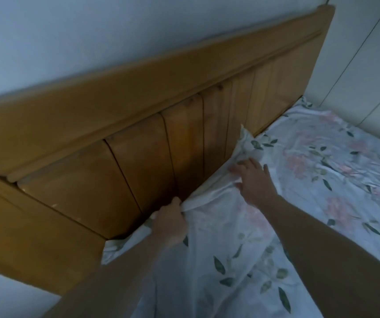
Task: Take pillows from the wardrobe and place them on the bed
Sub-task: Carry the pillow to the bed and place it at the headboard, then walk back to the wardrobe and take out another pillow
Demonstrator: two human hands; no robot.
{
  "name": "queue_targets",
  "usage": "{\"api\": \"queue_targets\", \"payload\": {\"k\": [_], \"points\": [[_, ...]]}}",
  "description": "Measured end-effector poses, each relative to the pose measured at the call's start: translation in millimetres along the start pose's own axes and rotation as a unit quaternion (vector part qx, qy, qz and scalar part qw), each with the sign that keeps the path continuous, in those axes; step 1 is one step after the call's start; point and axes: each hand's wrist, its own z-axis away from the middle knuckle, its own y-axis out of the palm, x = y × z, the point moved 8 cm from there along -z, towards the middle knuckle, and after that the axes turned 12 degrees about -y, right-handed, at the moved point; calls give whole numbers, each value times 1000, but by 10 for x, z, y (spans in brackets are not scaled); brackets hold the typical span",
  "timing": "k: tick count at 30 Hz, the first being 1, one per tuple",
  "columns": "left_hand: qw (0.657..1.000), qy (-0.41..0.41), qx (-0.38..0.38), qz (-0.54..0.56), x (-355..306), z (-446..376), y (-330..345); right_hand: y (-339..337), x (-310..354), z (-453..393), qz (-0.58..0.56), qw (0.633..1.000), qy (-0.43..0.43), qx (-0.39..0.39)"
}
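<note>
A floral pillow (pixel 221 228) is seen lying on the bed (pixel 336 157), its top edge pushed up against the wooden headboard (pixel 138 125). The pillow's upper edge is gripped by the left hand (pixel 169 222), whose fingers are curled round a bunched fold of the white fabric close to the headboard planks. The right hand (pixel 254 180) is laid on the pillow farther along the same edge, with its fingers spread and fairly straight, pressed onto the cloth rather than closed round it. One corner of the pillow is raised against the headboard just above the right hand. The bed is covered by a sheet printed with pink flowers and green leaves. A pale wall (pixel 92 31) is seen above the headboard, and pale panels (pixel 368 72) stand along the far side of the bed.
</note>
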Motion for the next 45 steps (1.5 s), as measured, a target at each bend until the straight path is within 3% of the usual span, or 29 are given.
{"api": "queue_targets", "payload": {"k": [4, 7, 10, 17, 26, 34, 45], "points": [[981, 49, 53, -179, 366, 49, 290, 590, 233, 421, -23, 991, 25, 131], [939, 64, 141, -306, 637, 232, 451, 826, 316, 788, -59, 979, 37, 190], [927, 65, 173, -326, 669, 480, 419, 737, 406, 1093, -86, 972, 45, 214], [951, 63, 149, -264, 347, 1173, -16, -25, 614, 1748, -201, 962, 73, 171], [974, 94, 84, -188, -224, 3265, -360, -1049, 785, 3557, -287, 947, 98, 108], [981, 118, 4, -154, -468, 5635, -44, -1669, 968, 5839, -343, 930, 96, 85], [962, 201, 53, -178, -659, 7827, 920, -1806, 971, 8418, -383, 907, 176, 15]]}}
